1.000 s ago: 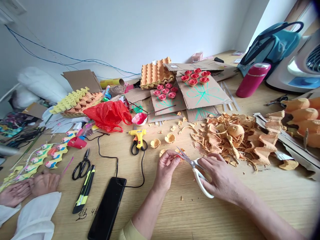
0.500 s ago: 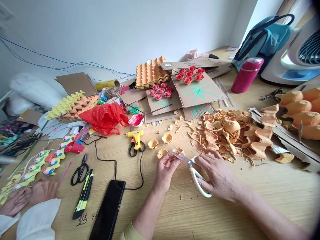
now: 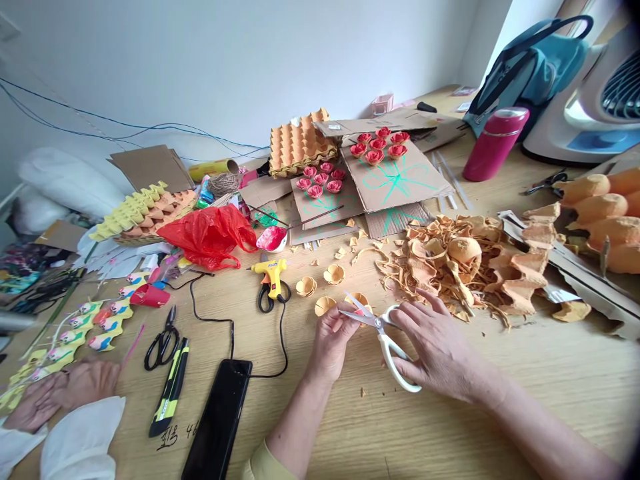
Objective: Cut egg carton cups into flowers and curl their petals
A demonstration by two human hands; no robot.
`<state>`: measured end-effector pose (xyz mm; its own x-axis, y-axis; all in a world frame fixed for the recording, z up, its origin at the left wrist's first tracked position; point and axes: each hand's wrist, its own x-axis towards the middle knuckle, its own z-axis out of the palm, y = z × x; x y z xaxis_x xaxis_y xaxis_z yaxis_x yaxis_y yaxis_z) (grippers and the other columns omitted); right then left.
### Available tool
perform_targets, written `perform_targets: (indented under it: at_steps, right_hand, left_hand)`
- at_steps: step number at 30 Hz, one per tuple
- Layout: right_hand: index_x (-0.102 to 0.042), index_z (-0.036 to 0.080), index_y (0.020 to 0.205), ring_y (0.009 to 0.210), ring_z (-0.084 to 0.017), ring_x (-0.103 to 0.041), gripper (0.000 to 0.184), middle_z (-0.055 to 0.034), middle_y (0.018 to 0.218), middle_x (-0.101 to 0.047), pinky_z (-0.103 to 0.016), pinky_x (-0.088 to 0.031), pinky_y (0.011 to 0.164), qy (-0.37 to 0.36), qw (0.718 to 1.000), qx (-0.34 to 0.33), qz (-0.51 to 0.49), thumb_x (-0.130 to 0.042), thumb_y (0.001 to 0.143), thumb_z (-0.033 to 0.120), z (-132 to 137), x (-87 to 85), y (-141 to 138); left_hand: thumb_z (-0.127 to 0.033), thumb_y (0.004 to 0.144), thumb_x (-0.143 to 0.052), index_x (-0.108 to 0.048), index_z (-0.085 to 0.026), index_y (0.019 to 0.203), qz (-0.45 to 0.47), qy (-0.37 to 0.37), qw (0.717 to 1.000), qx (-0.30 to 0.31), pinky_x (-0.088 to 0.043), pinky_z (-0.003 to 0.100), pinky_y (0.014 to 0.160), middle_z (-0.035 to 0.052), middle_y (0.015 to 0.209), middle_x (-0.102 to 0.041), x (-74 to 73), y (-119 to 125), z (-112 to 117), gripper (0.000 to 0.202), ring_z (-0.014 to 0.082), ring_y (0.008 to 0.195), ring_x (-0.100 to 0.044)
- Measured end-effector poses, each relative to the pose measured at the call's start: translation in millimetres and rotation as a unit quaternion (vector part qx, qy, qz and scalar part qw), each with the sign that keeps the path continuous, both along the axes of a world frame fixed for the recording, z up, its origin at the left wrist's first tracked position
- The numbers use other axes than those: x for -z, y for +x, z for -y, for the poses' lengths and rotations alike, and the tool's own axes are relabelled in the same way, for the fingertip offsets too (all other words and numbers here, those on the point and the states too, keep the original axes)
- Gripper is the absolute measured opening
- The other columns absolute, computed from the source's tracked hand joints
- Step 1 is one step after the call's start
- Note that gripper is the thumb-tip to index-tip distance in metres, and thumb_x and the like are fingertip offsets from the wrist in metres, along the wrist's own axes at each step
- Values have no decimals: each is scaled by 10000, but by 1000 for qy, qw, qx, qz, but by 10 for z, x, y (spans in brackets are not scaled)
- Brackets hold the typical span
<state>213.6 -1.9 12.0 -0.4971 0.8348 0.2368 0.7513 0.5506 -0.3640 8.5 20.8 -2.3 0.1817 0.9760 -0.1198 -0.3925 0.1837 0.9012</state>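
Note:
My right hand (image 3: 434, 347) has its thumb and fingers in the white handles of a pair of scissors (image 3: 400, 360), whose blades stand apart. The blades reach across to the fingertips of my left hand (image 3: 330, 343), which are pinched together. Whatever small piece they hold is mostly hidden by the fingers and blades. Just beyond my hands stand orange egg-carton cups cut like petals: one cup (image 3: 325, 306) by my left fingertips, another (image 3: 359, 301) behind the blades, a third (image 3: 334, 274) and a stacked one (image 3: 306, 287) farther back. Tiny scraps (image 3: 363, 392) lie below the scissors.
Egg-carton trimmings (image 3: 425, 260) are heaped at right. A yellow glue gun (image 3: 273, 277), phone (image 3: 219, 420), utility knife (image 3: 170, 387) and black scissors (image 3: 163, 343) lie left. Red paper-pulp flowers (image 3: 375, 156) sit on cardboard (image 3: 400, 183). Another person's hands (image 3: 65, 393) rest at far left.
The scissor blades have shifted slightly against my left fingertips, and the handles have moved a touch up and left. The view has shifted slightly; other things stay put.

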Motion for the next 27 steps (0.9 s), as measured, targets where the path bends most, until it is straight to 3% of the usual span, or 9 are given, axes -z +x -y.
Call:
perform_targets:
  at_steps: [8,21,27]
  right_hand:
    - [-543,220,950,831,-255,-604,267,-51,871,-623,-580,-255,1087,18,1000,-3,-12,-596,855,465,0,3,7]
    - [-528,204,995,884,-273,-607,327,-70,931,-621,-609,-218,1107,26,1000,-15,1,-582,875,503,19,-23,7]
    - [-499,219,931,797,-239,-581,314,-44,862,-599,-557,-279,1072,24,999,-27,-21,-563,891,524,22,-31,0]
  left_hand:
    - [-381,745,-831,-744,-192,823,-17,-2,999,33,-470,354,924,35,874,-744,-16,-21,0,222,190,883,-653]
    - [-338,812,-780,-730,-189,835,-25,33,998,56,-463,331,914,23,866,-712,-41,-43,11,158,173,883,-635]
    - [-348,789,-801,-735,-196,830,-5,28,998,60,-470,324,895,20,855,-718,-35,-49,2,171,168,865,-636]
